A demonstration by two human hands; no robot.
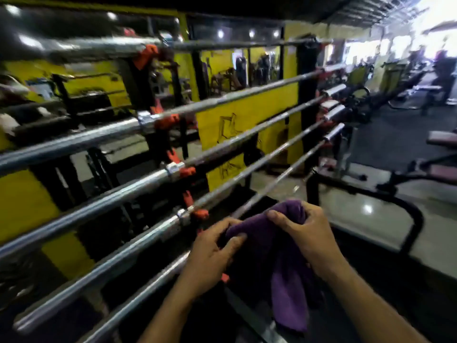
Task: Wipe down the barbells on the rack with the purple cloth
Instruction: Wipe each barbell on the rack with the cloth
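A black rack with orange hooks carries a stack of chrome barbells, each lying level and running from the near left away to the far right, one below another. Behind the rack stands a yellow wall with mirror panels above it. To the right, a curved black frame rises from the glossy floor, and further gym machines sit blurred in the distance.

At the lowest barbell of the stack, near the rack's left upright, the purple cloth is bunched over the bar, its loose end hanging down below. The left hand has its grip curled round the near side of the cloth, thumb pressed on top. The right hand clamps the far side, fingers wrapped over the bunched top and thumb pinching the fabric.
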